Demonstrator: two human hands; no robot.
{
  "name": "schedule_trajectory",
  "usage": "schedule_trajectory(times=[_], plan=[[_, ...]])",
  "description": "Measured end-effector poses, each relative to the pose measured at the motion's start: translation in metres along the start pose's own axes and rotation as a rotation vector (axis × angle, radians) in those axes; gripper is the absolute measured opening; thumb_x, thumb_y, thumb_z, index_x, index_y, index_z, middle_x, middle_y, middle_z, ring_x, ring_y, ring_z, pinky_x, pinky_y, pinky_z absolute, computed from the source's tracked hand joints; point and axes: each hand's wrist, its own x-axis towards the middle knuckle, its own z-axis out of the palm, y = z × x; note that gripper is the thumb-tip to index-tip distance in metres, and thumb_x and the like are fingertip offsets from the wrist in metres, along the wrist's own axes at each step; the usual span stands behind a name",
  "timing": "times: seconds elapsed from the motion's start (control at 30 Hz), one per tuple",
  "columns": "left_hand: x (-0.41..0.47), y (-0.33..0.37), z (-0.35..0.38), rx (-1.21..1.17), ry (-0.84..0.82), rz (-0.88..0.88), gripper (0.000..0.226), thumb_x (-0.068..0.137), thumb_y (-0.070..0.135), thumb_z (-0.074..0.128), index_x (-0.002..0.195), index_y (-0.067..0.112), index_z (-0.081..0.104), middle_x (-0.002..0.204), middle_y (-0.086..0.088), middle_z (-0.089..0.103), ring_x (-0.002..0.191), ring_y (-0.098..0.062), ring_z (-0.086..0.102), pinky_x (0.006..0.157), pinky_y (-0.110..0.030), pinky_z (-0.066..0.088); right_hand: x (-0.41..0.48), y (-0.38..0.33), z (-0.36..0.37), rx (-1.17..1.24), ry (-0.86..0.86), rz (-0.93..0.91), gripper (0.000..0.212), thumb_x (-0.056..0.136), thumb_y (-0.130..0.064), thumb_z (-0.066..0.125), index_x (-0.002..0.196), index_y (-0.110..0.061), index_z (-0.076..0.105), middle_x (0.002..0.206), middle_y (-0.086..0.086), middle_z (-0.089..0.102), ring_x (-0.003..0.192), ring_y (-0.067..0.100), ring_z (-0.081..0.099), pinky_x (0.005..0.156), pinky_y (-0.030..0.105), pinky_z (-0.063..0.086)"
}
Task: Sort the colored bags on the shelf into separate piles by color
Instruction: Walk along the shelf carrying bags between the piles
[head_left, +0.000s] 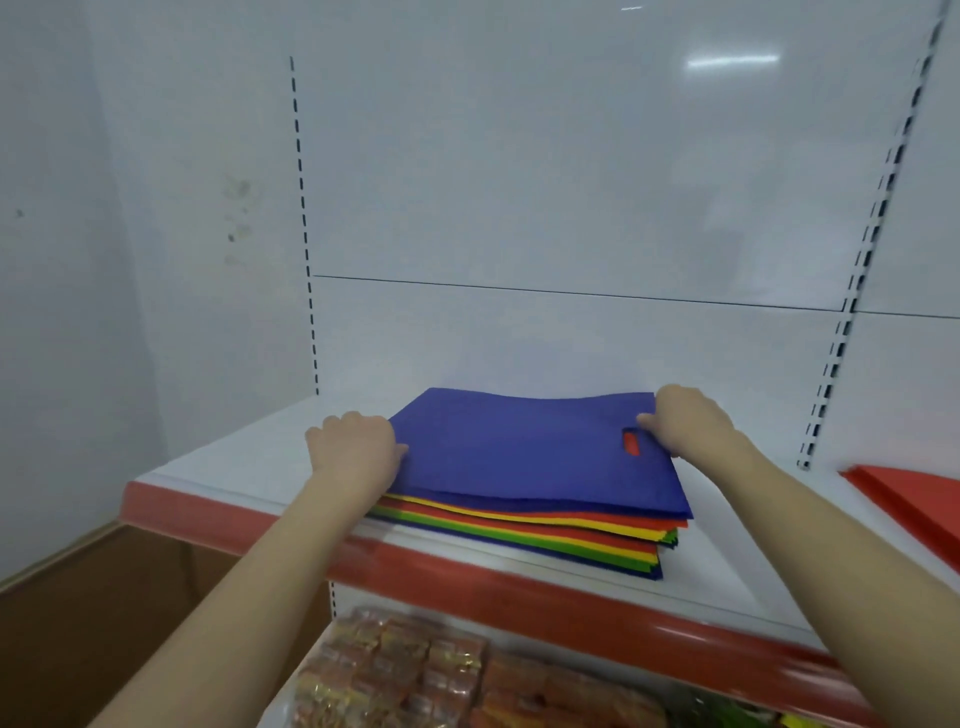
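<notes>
Leftmost, a slotted white metal upright (304, 228) rises along the back panel. Below it runs the white metal shelf (234, 462) with its glossy red front strip (467, 577). Orange and gold wrapped packets (405, 670) crowd the tier underneath.

Next, the left hand (353, 447) sits at the left edge of the flat, non-woven blue bag (519, 452), its fingers curled down over that edge and gripping it. That blue bag lies on top of a stack of flat coloured bags (519, 535) in the middle of the shelf. The stack's layered edges show yellow, red, green and dark blue. The blue bag's near edge overhangs the layers beneath a little.

Toward its right end, an oblong handle cut-out (631, 442) lets red show through from below. Just beside the cut-out, the right hand (691, 423) pinches the blue bag's right edge, thumb on top and the other fingers hidden behind the edge.

Farther right stands a second slotted upright (857, 291). Beyond it, well apart from the stack, a flat pile of red bags (914, 493) lies in the neighbouring bay, cut off by the frame.
</notes>
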Motion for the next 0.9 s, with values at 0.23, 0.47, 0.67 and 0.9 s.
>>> schedule_trajectory(times=[0.23, 0.47, 0.67, 0.9], plan=[[-0.005, 0.002, -0.001, 0.021, 0.050, 0.041, 0.041, 0.094, 0.046, 0.041, 0.113, 0.014, 0.057, 0.118, -0.007, 0.051, 0.110, -0.026, 0.046, 0.087, -0.032, 0.037, -0.015, -0.004, -0.011, -0.117, 0.134, 0.009, 0.020, 0.095, -0.027, 0.052, 0.084, -0.010, 0.051, 0.084, 0.005, 0.051, 0.076, 0.024, 0.047, 0.063, 0.028, 0.035], [-0.008, -0.005, 0.001, -0.031, 0.140, 0.067, 0.021, 0.094, 0.029, 0.048, 0.108, 0.012, 0.050, 0.112, -0.004, 0.054, 0.106, -0.023, 0.050, 0.076, -0.029, 0.035, -0.030, -0.003, -0.010, -0.075, 0.257, -0.046, 0.026, 0.099, -0.025, 0.042, 0.082, -0.007, 0.050, 0.081, 0.008, 0.053, 0.072, 0.026, 0.046, 0.059, 0.029, 0.031], [-0.025, -0.030, 0.004, -0.391, 0.294, 0.047, 0.015, 0.097, 0.018, 0.041, 0.100, 0.006, 0.049, 0.095, -0.014, 0.062, 0.088, -0.034, 0.056, 0.065, -0.034, 0.035, -0.042, -0.007, -0.018, 0.161, 0.281, -0.041, 0.029, 0.098, -0.022, 0.044, 0.088, 0.003, 0.055, 0.090, 0.017, 0.060, 0.076, 0.031, 0.047, 0.062, 0.032, 0.035], [-0.050, -0.053, 0.006, -0.659, 0.434, 0.021, 0.011, 0.095, 0.017, 0.043, 0.090, 0.007, 0.043, 0.073, -0.015, 0.058, 0.066, -0.033, 0.050, 0.057, -0.039, 0.039, -0.073, -0.024, -0.031, 0.462, 0.335, -0.105, 0.023, 0.096, -0.023, 0.048, 0.091, -0.003, 0.059, 0.081, 0.007, 0.057, 0.074, 0.026, 0.052, 0.066, 0.034, 0.043]])
